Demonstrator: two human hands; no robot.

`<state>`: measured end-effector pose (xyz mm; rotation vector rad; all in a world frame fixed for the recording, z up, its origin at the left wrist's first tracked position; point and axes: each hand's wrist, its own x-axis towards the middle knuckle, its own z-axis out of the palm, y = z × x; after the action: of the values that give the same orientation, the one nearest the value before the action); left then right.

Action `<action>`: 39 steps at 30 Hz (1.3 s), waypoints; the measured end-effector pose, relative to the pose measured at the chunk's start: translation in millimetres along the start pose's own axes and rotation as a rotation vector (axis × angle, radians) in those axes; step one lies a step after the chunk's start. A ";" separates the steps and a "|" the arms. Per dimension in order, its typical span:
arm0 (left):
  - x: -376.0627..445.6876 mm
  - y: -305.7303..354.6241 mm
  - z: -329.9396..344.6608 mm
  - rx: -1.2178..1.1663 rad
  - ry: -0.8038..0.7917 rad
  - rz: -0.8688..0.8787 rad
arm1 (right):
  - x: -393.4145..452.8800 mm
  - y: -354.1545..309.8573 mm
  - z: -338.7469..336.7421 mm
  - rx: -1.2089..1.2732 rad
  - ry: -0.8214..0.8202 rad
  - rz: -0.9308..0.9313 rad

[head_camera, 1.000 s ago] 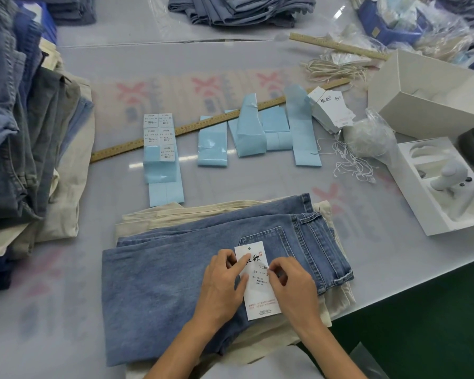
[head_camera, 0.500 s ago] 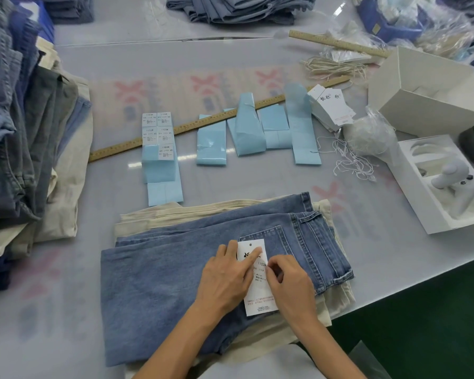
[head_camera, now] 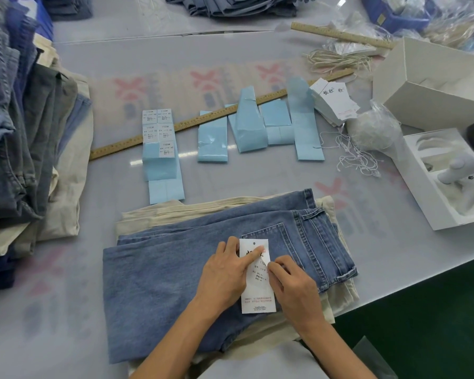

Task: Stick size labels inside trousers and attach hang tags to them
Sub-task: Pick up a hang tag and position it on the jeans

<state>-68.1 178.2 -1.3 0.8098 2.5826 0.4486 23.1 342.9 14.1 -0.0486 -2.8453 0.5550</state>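
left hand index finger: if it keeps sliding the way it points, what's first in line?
The left hand points up-right across the hang tag. Past the tag's edge it likely meets the blue jeans' back pocket, then the waistband.

White hang tag (head_camera: 257, 294) lies flat on folded blue jeans (head_camera: 159, 283).

Left hand (head_camera: 225, 274) lies flat, forefinger extended; right hand (head_camera: 293, 285) curled, fingertips pinching.
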 end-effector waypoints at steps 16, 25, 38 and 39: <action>1.7 0.4 5.1 0.031 -0.008 0.004 | -5.5 11.1 4.8 -0.110 -0.090 -0.250; 1.4 -2.5 7.0 0.027 0.008 0.023 | 2.1 -4.8 2.1 0.178 -0.010 0.232; 0.5 -2.2 8.0 0.022 0.023 0.021 | 7.6 -11.6 5.1 0.057 -0.027 0.199; 0.5 -2.3 8.1 0.020 0.021 0.020 | 6.4 -12.5 6.0 0.047 -0.007 0.168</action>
<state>-65.8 178.2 -9.4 0.8425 2.6046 0.4399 15.6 329.6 14.9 -0.2805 -2.8508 0.6566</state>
